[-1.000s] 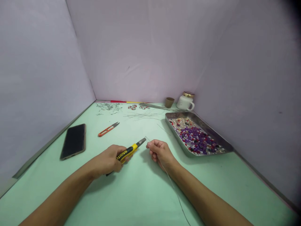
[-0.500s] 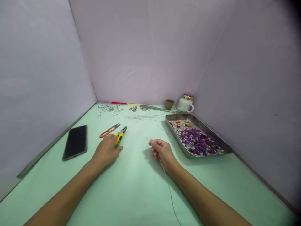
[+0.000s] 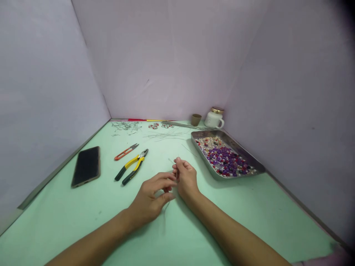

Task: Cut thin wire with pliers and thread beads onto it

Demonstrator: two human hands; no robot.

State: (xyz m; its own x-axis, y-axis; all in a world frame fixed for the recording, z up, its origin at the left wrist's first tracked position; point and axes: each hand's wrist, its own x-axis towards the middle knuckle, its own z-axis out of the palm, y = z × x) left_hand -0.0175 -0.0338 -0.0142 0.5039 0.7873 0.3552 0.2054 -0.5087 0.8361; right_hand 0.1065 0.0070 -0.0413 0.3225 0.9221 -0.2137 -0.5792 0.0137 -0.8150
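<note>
Between thumb and fingers, my right hand pinches a thin wire whose small looped end pokes out past the fingertips. Close beside it is my left hand, palm inward, its thumb and fingers parted around part of the wire's path. A bit of the wire's tail shows below the left thumb; the rest is hidden by the hands. Yellow-and-black pliers lie on the table with handles spread, left of my hands. Orange thread snips rest just beyond them.
A metal tray of mixed beads stands at right. Loose wires, bead clusters and wire scraps lie at the back, near a brown cup and a white lidded mug. A phone lies at left.
My left hand has let go of the pliers and come right, next to my right hand. The pliers now lie uncovered. The wire's tail has swung left.
</note>
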